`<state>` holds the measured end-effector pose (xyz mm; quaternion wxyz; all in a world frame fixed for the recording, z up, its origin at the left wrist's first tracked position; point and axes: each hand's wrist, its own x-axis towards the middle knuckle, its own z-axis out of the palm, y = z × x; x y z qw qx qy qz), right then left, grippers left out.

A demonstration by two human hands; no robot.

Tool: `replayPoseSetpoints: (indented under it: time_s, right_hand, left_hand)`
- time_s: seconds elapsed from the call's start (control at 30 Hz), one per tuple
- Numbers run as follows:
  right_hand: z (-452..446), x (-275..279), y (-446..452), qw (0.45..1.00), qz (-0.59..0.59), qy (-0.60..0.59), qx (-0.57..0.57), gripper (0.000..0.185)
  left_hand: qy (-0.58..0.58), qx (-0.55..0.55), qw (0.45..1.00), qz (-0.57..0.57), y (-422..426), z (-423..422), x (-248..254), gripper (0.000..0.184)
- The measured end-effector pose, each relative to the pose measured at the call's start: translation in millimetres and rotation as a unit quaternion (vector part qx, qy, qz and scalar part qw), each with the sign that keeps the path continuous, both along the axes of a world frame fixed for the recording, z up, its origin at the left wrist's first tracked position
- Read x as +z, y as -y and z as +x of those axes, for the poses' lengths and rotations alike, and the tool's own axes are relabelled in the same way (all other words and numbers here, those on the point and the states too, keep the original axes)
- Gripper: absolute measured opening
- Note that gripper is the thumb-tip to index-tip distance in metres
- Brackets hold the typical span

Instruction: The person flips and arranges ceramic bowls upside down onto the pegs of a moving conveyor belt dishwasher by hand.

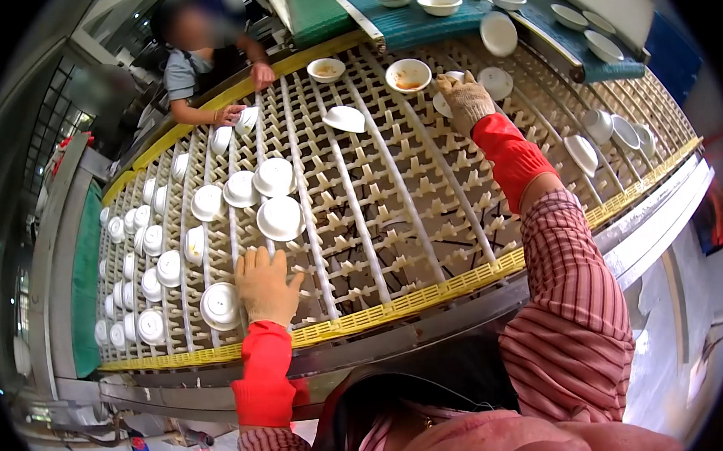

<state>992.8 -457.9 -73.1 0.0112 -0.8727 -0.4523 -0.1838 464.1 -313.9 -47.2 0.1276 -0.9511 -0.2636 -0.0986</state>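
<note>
White bowls lie over a pegged conveyor rack with a yellow edge. My left hand, in a tan glove, rests with fingers spread near the rack's front edge, between an upside-down bowl and another bowl. Nothing shows in its grasp. My right hand, also gloved, reaches to the far part of the rack and touches a white bowl, partly hidden by its fingers. Left of it sits a bowl with orange residue, and right of it another white dish.
Across the rack at the far left, a person handles bowls. A blue-green belt carries more bowls at the back, where one dish tilts at its edge. Several bowls stand in the pegs at left, others at right.
</note>
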Motion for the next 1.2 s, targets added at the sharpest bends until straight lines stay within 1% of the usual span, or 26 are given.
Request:
replayPoseSetpoints:
  time_s: [0.07, 0.1, 0.2, 0.23, 0.27, 0.33, 0.37, 0.47, 0.5, 0.53, 0.57, 0.6, 0.63, 0.67, 0.73, 0.8, 0.9, 0.97, 1.0, 1.07, 1.1, 1.13, 1.2]
  right_hand:
    - [0.9, 1.0, 2.8, 1.000, 0.008, -0.006, 0.002, 0.090]
    - [14.1, -12.6, 5.1, 0.997, 0.048, 0.050, 0.043, 0.084]
    - [12.1, -13.4, 11.6, 0.993, 0.076, -0.083, -0.043, 0.079]
    - [19.8, -21.9, 13.9, 0.992, 0.119, -0.040, -0.012, 0.075]
    - [32.4, -26.7, 11.8, 0.993, 0.111, -0.040, -0.012, 0.075]
    - [29.8, -16.8, 21.4, 0.995, 0.085, -0.044, -0.016, 0.076]
    - [28.5, -13.1, 26.1, 0.993, 0.114, -0.039, -0.015, 0.074]
    - [24.8, 6.2, 37.7, 0.989, 0.127, -0.072, -0.030, 0.073]
    - [24.9, 6.4, 40.3, 0.986, 0.147, -0.067, -0.041, 0.071]
    - [23.3, 11.9, 43.5, 0.984, 0.159, -0.070, -0.045, 0.071]
    - [20.9, 16.1, 44.8, 0.982, 0.156, -0.081, -0.072, 0.071]
    - [23.1, 15.4, 45.5, 0.979, 0.155, -0.091, -0.098, 0.071]
    - [25.8, 14.0, 47.0, 0.981, 0.145, -0.075, -0.101, 0.074]
    - [29.5, 8.5, 46.6, 0.978, 0.168, -0.069, -0.100, 0.075]
    - [29.7, 16.8, 42.4, 0.975, 0.144, -0.113, -0.126, 0.077]
    - [25.2, 28.8, 36.6, 0.980, 0.123, -0.118, -0.099, 0.082]
    - [30.8, 28.4, 13.5, 0.985, 0.110, -0.109, -0.081, 0.090]
    - [37.8, 26.1, -6.6, 0.987, 0.093, -0.105, -0.073, 0.096]
    - [44.3, 23.5, -17.5, 0.985, 0.069, -0.126, -0.092, 0.095]
    - [56.4, 15.6, -32.2, 0.978, 0.071, -0.167, -0.098, 0.094]
    - [47.8, 21.2, -34.7, 0.981, 0.099, -0.146, -0.082, 0.081]
    - [53.7, 43.2, -36.1, 0.967, 0.000, -0.246, -0.072, 0.070]
    - [78.4, 35.2, -59.1, 0.964, -0.072, -0.240, -0.089, 0.063]
  left_hand:
    - [-0.018, 0.018, 1.000, -0.011, 2.0, 2.0, 3.7, 0.041]
    - [-0.019, 0.019, 1.000, -0.010, 1.5, 2.3, 3.2, 0.041]
    - [-0.023, 0.029, 0.999, 0.002, 2.2, 1.4, 1.6, 0.041]
    - [-0.027, 0.035, 0.999, 0.007, 3.4, 2.1, 1.8, 0.041]
    - [-0.032, 0.041, 0.999, 0.012, 3.8, 2.4, 1.5, 0.042]
    - [-0.052, 0.063, 0.997, -0.004, 4.7, 3.4, 2.8, 0.042]
    - [-0.063, 0.073, 0.995, -0.014, 4.7, 4.6, 2.4, 0.042]
    - [-0.077, 0.078, 0.994, 0.010, 3.2, 5.0, -1.1, 0.041]
    - [-0.074, 0.076, 0.994, 0.018, 3.2, 4.9, -2.2, 0.041]
    - [-0.085, 0.086, 0.993, 0.009, 4.3, 6.3, -0.8, 0.042]
    - [-0.086, 0.087, 0.993, 0.004, 5.2, 6.8, 0.7, 0.042]
    - [-0.087, 0.088, 0.992, 0.000, 4.6, 6.7, 0.9, 0.042]
    - [-0.082, 0.088, 0.993, 0.005, 3.5, 6.5, -1.3, 0.043]
    - [-0.082, 0.085, 0.993, 0.006, 3.1, 6.0, -2.8, 0.043]
    - [-0.078, 0.082, 0.993, 0.011, 2.4, 7.3, -2.4, 0.043]
    - [-0.087, 0.094, 0.992, -0.001, 2.6, 9.1, -2.5, 0.044]
    - [-0.105, 0.120, 0.987, -0.025, 3.6, 14.6, 0.7, 0.044]
    - [-0.099, 0.115, 0.988, -0.023, 3.1, 15.9, 2.8, 0.045]
    - [-0.098, 0.116, 0.988, -0.023, 2.8, 15.4, 1.5, 0.045]
    - [-0.075, 0.098, 0.992, -0.013, 1.9, 13.3, -3.9, 0.047]
    - [-0.065, 0.092, 0.994, -0.013, 3.2, 13.8, -1.6, 0.047]
    - [-0.055, 0.086, 0.995, -0.013, 4.5, 14.9, 1.2, 0.048]
    - [-0.047, 0.091, 0.994, -0.023, 7.0, 16.2, 2.3, 0.047]
